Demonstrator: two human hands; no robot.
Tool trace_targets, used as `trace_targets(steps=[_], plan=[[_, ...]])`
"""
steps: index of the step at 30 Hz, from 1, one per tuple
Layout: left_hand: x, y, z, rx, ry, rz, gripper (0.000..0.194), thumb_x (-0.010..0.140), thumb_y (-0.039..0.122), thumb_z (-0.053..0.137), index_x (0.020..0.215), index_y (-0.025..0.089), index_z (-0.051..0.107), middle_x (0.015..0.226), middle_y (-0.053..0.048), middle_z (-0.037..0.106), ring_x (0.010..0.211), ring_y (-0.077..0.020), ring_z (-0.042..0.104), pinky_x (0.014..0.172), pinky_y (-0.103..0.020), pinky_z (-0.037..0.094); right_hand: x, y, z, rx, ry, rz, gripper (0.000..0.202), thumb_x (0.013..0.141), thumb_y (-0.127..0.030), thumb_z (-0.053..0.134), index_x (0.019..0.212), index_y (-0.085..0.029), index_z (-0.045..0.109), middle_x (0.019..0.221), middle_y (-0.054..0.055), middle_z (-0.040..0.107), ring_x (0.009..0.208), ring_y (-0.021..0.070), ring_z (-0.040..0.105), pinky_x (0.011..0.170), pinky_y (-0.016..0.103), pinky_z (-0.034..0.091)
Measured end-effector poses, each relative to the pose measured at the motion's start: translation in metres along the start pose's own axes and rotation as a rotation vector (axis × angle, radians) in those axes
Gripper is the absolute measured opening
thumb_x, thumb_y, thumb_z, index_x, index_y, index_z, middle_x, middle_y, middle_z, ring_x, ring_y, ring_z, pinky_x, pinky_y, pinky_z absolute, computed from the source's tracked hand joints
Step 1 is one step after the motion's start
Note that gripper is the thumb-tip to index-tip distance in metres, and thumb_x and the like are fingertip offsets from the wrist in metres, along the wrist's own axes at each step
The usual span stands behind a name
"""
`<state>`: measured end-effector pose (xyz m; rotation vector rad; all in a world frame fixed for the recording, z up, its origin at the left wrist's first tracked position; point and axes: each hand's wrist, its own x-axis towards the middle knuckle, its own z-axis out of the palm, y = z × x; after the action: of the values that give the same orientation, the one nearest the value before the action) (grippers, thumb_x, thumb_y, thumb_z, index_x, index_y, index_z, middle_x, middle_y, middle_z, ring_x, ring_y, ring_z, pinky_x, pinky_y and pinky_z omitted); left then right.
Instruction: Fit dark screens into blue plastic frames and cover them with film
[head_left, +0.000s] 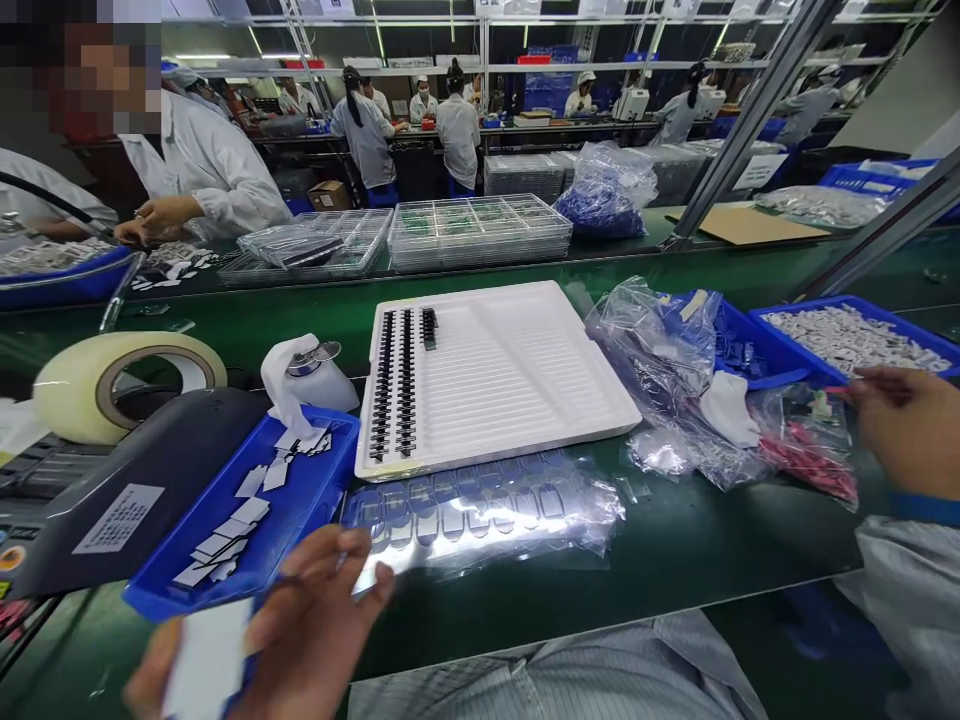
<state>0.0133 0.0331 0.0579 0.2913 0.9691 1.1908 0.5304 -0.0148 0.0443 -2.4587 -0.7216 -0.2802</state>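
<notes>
My left hand (300, 620), slightly blurred, is closed around a flat white rectangular piece (208, 650) with a blue edge, low at the left. Thumb and forefinger of that hand point up, apart from each other. A blue tray (300, 500) of small white-faced rectangles lies just beyond it. At the far right, my right hand (911, 425) pinches a small pinkish-red piece (838, 391), its details too small to make out. Below these fingertips lies a clear bag of red parts (810, 460). Behind them stands a blue tray of small white parts (862, 335).
A white foam tray (517, 380) holds rows of black parts at its left. In front lies a clear sheet with oval outlines (465, 510). A tape roll (75, 390) stands left; plastic bags (652, 350) lie right. A co-worker (202, 150) works across the bench.
</notes>
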Motion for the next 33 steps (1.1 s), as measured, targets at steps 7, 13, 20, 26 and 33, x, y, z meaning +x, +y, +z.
trace_targets(steps=[7, 13, 20, 26, 33], plan=[[0.003, -0.055, 0.045, 0.148, -0.565, -0.269, 0.034, 0.075, 0.047, 0.064, 0.075, 0.015, 0.072, 0.100, -0.006, 0.051, 0.088, -0.0163, 0.050, 0.084, -0.028, 0.045, -0.115, -0.109, -0.042, 0.477, -0.210, -0.414, 0.024, 0.076, -0.041, 0.068, 0.093, -0.023, 0.067, 0.083, 0.004, 0.071, 0.074, 0.0173, 0.068, 0.066, 0.028, 0.053], [0.001, -0.065, 0.055, 0.271, -0.825, -0.212, 0.039, 0.079, 0.051, 0.059, 0.086, 0.016, 0.073, 0.099, -0.006, 0.043, 0.075, -0.0113, 0.044, 0.061, -0.021, 0.039, -0.185, -0.153, -0.045, 0.949, -0.663, -0.948, 0.032, 0.083, -0.013, 0.061, 0.106, -0.031, 0.048, 0.089, -0.003, 0.066, 0.084, 0.0135, 0.066, 0.071, 0.026, 0.057], [0.001, -0.061, 0.048, 0.291, -0.825, -0.183, 0.043, 0.077, 0.056, 0.058, 0.085, 0.017, 0.073, 0.099, -0.006, 0.043, 0.078, -0.0129, 0.040, 0.065, -0.022, 0.038, -0.194, -0.161, -0.038, 0.860, -0.680, -1.035, 0.024, 0.085, -0.017, 0.056, 0.101, -0.029, 0.042, 0.088, -0.003, 0.064, 0.082, 0.0092, 0.066, 0.071, 0.017, 0.055], [0.003, -0.061, 0.047, 0.294, -0.832, -0.214, 0.041, 0.077, 0.056, 0.057, 0.087, 0.020, 0.074, 0.094, -0.006, 0.046, 0.078, -0.0152, 0.040, 0.073, -0.027, 0.038, -0.194, -0.163, -0.043, 0.725, -0.585, -1.066, 0.009, 0.088, -0.028, 0.053, 0.092, -0.028, 0.044, 0.081, -0.004, 0.065, 0.070, 0.0084, 0.066, 0.059, 0.014, 0.054], [0.004, -0.060, 0.049, 0.280, -0.865, -0.173, 0.038, 0.079, 0.054, 0.056, 0.077, 0.020, 0.072, 0.092, -0.006, 0.050, 0.086, -0.0188, 0.042, 0.082, -0.031, 0.038, -0.203, -0.169, -0.043, 0.713, -0.626, -1.130, 0.013, 0.086, -0.018, 0.055, 0.092, -0.026, 0.048, 0.086, -0.003, 0.068, 0.078, 0.0106, 0.066, 0.070, 0.017, 0.056]])
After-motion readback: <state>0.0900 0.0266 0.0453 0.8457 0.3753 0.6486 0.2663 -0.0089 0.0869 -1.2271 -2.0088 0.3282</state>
